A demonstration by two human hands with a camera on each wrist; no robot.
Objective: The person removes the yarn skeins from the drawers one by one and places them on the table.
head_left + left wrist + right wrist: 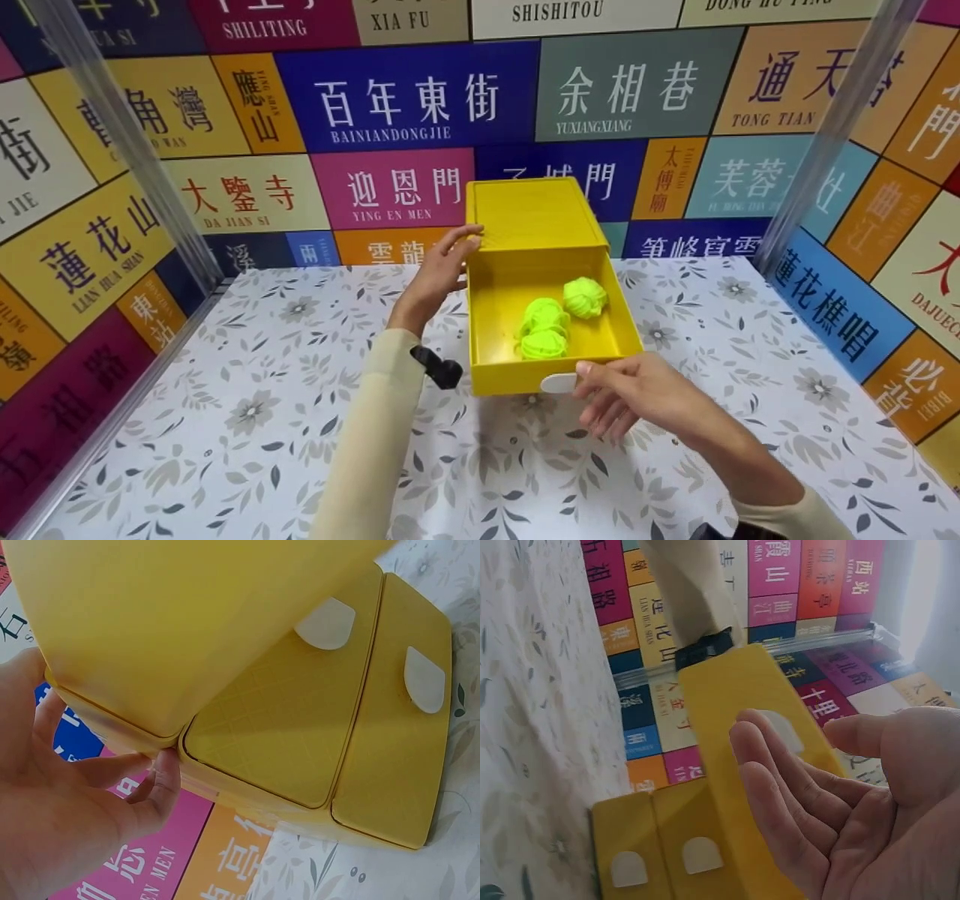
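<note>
A yellow drawer cabinet [532, 214] has its top drawer [495, 315] pulled out toward me. Three neon yellow-green balls of yarn [584, 298] lie inside, two of them close together toward the front. My left hand [437, 274] rests against the cabinet's left side, fingertips at its top edge and near the seam below the top drawer. At the drawer front, my right hand [637, 394] is beside the white tab handle [558, 383], thumb tip at the tab's right end. In the right wrist view its fingers are loosely bent, with the thumb apart, and partly cover the tab.
Two closed lower drawers [386, 765] with white tabs show under the pulled-out one. The cabinet stands on a leaf-patterned white tablecloth [247, 450], near a wall of colourful lettered panels [409, 97]. Clear posts [150, 150] rise at the back corners.
</note>
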